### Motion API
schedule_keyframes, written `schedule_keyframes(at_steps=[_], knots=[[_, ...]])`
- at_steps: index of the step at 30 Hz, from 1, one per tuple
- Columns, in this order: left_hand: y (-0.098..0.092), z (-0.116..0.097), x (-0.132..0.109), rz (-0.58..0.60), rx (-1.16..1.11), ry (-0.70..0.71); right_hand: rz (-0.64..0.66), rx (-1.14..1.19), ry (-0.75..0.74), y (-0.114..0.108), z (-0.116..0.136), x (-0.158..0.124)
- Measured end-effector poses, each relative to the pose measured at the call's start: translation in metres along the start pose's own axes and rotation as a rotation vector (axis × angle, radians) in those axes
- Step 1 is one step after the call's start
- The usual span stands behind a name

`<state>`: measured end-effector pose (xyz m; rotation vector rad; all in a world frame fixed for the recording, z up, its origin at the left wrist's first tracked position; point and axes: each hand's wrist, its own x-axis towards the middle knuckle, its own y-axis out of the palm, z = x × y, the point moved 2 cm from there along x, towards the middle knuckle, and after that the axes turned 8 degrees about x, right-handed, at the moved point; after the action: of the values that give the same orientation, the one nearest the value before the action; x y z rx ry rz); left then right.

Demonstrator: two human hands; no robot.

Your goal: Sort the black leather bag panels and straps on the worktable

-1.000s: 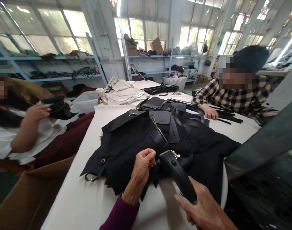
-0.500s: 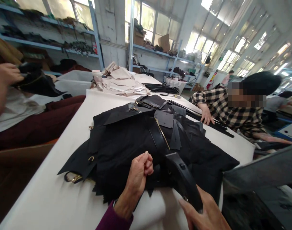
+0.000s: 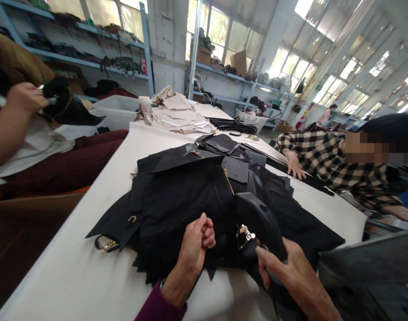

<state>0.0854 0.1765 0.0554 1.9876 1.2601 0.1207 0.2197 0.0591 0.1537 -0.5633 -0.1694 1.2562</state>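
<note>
Curved black piece (image 3: pixel 264 218): clasped in your right hand (image 3: pixel 292 267), right of your left hand (image 3: pixel 194 243), fingers curled closed; hands apart.

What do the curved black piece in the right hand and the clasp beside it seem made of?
Curved black piece: leather-like, possibly synthetic, satin, from its smooth, softly shining surface. Clasp: apparently gold-toned metal, polished, from its bright glints.
</note>
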Motion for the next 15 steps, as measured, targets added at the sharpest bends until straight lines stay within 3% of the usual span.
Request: schedule_keyframes(at_steps=[4,7,12,15], knots=[[0.000,-0.001,-0.001,-0.005,-0.005,-0.002,-0.031,-0.033,0.039,-0.013,-0.004,-0.016],[0.000,-0.001,0.001,-0.006,-0.011,0.002,-0.019,-0.077,0.097,-0.005,-0.012,-0.025],[0.004,-0.001,-0.004,0.025,0.025,0.056,0.065,-0.099,0.035,0.018,-0.017,-0.015],[-0.003,-0.001,-0.023,0.016,0.167,0.139,0.097,-0.132,-0.019,0.012,-0.018,-0.009]])
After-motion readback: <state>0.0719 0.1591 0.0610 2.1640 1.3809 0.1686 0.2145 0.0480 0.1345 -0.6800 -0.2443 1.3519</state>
